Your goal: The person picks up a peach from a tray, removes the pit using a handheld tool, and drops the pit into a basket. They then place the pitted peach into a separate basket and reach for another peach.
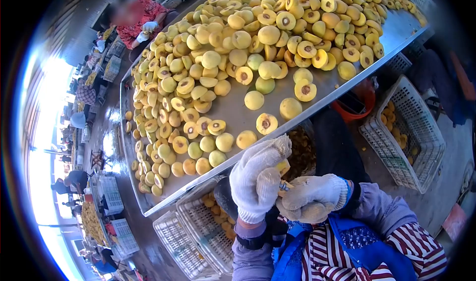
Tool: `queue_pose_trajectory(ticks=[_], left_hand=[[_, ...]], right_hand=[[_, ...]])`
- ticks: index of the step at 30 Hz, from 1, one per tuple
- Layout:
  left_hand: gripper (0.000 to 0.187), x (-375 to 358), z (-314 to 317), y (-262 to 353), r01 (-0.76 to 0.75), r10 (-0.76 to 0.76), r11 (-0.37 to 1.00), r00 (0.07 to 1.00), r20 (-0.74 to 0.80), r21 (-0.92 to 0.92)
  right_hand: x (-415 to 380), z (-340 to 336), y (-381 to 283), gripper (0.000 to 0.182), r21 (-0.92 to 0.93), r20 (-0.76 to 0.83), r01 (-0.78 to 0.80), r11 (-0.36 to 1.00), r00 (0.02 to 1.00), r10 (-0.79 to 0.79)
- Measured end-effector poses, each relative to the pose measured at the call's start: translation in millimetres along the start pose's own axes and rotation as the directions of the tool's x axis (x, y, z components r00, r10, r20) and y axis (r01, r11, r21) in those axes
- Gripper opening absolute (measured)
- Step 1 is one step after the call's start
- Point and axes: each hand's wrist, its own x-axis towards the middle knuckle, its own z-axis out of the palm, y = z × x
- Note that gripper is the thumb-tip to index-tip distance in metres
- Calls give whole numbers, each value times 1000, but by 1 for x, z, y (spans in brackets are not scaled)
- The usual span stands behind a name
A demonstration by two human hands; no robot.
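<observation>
Both my hands wear white knitted gloves and meet just in front of the table's near edge. My left hand (259,178) is closed around a yellow fruit half (283,167), of which only a part shows between the fingers. My right hand (313,197) is closed on a small pitting tool (284,186), its tip close to the fruit; most of the tool is hidden by the glove. Beyond them, many halved yellow fruits (240,39) with brown pits or hollows are heaped on the metal table (233,100).
White crates (206,229) holding some fruit stand below the table at the left, and another crate (426,147) at the right. A red bucket (368,97) is beside it. Dark pieces (301,152) lie below my hands. A person in red (134,23) is across the table.
</observation>
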Motion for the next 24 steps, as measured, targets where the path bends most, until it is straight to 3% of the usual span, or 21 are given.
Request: queue_pose_trajectory(ticks=[2, 3, 4, 5, 6, 8, 9, 12, 13, 14, 15, 16, 17, 19, 20, 22, 24], left_hand=[[51, -1, 3, 3, 53, -57, 982, 998, -18, -181], [50, 0, 7, 10, 144, -157, 909, 988, -1, -391], [49, 0, 10, 14, 223, -248, 783, 968, 37, -580], [60, -1, 14, 16, 311, -367, 743, 930, 29, -593], [61, -1, 15, 15, 323, -437, 558, 897, 60, -764], [63, -1, 14, 10, 258, -535, 107, 829, 163, -960], [61, -2, 12, 8, 399, -663, 329, 743, 92, -856], [56, -19, -8, 2, 415, -681, 598, 715, -161, -686], [51, -29, -25, -8, 407, -678, 683, 663, -317, -607], [46, -44, -49, -23, 410, -647, 753, 603, -466, -515], [41, -70, -82, -55, 555, -509, 823, 624, -593, -123], [37, -87, -105, -79, 636, -341, 719, 673, -656, 279], [35, -86, -106, -79, 601, -232, 604, 761, -606, 523], [31, -79, -102, -81, 414, -64, 245, 909, -411, 877], [33, -70, -98, -91, 415, -157, 446, 909, -387, 793], [39, -42, -80, -107, 458, -308, 569, 889, -340, 683], [49, -23, -74, -147, 407, -385, 368, 885, -261, 836]], right_hand=[[0, -1, -2, 31, 152, 147, -22, 988, 989, -1], [1, -1, -2, 31, 224, 219, -40, 974, 976, -10], [1, 1, -2, 30, 175, 150, -13, 985, 989, -13], [2, 3, -1, 30, 122, 82, 7, 993, 997, -17], [3, 4, -1, 30, 69, 16, 23, 997, 1000, -24], [3, 9, -7, 30, 5, 99, 50, 999, 994, -50], [5, 6, -5, 30, -17, 116, 65, 998, 991, -62], [11, -15, 12, 31, -76, 110, 113, 991, 988, -104], [3, -11, -1, 30, 16, 185, 16, 1000, 983, -18], [0, -12, -4, 30, -15, 162, -6, 1000, 987, 8], [-3, -14, -7, 30, -51, 138, -27, 998, 990, 33], [-2, -17, -8, 29, -58, 103, -34, 998, 994, 40], [-2, -19, -8, 28, -65, 69, -42, 997, 997, 46], [8, -13, -12, 25, -78, 30, -154, 985, 987, 157], [12, -7, -15, 24, -90, 6, -206, 974, 978, 208], [16, 6, -22, 28, -267, -41, -233, 935, 972, 231], [19, 1, -17, 28, -289, -34, -165, 943, 986, 162]])
